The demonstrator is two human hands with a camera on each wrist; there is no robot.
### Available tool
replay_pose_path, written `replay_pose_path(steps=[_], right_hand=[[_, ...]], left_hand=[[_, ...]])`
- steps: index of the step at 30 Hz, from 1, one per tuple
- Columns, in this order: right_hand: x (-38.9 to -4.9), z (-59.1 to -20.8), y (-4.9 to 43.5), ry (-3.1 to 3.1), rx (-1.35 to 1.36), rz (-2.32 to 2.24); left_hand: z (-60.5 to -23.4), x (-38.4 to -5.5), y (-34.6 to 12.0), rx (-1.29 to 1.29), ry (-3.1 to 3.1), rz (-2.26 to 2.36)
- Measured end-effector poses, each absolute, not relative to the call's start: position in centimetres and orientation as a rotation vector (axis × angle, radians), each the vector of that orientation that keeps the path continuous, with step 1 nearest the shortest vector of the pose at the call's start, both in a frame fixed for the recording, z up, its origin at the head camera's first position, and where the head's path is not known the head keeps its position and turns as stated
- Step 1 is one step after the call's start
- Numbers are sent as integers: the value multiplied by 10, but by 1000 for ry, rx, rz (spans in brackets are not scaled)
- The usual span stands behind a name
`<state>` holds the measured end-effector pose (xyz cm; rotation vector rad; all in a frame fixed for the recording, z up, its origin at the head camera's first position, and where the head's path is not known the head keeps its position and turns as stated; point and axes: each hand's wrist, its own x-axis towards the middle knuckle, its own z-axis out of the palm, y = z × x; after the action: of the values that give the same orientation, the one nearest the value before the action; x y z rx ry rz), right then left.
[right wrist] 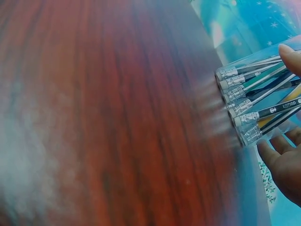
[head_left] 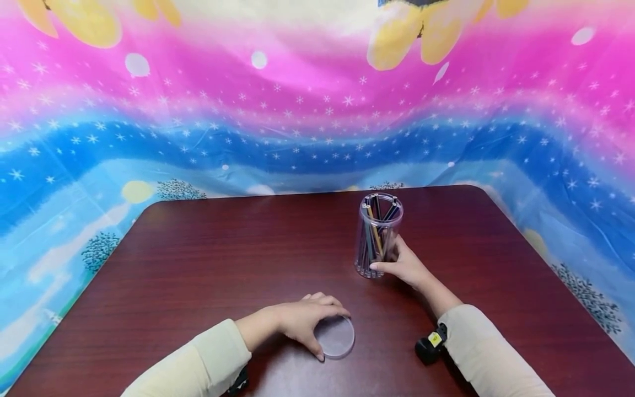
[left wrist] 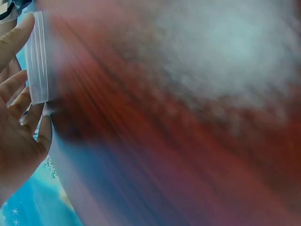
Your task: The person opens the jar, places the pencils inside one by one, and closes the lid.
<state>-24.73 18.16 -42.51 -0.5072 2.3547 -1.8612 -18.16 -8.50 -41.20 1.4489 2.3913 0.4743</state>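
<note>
On the near middle of the table lies a round, clear plastic lid (head_left: 337, 339). My left hand (head_left: 308, 320) grips it from the left, thumb at the near edge and fingertips at the far edge. In the left wrist view, the ridged side of the lid (left wrist: 38, 61) shows between thumb and fingers. Farther back and to the right, my right hand (head_left: 404, 266) holds a clear cylindrical jar (head_left: 382, 221) low down on its right side. The jar stands upright without a cover and contains several pencils (head_left: 375, 240). Their eraser ends (right wrist: 240, 106) point down at the jar's bottom.
The dark red-brown wooden table (head_left: 223, 248) reflects light. A colourful cloth backdrop (head_left: 307, 121) with snowflakes surrounds its back and sides. A black wrist camera (head_left: 429, 348) hangs by the right sleeve.
</note>
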Motion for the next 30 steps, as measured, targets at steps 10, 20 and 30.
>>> replay_pose_path(steps=[10, 20, 30], right_hand=[[-246, -425, 180, 2338, -528, -1901], [-246, -425, 183, 2392, -516, -1862], [-246, -425, 181, 2398, -510, -1846]], left_hand=[[-406, -194, -89, 1464, 2352, 636], [-362, -218, -92, 1332, 2440, 980], [-320, -241, -86, 1360, 2571, 1124]])
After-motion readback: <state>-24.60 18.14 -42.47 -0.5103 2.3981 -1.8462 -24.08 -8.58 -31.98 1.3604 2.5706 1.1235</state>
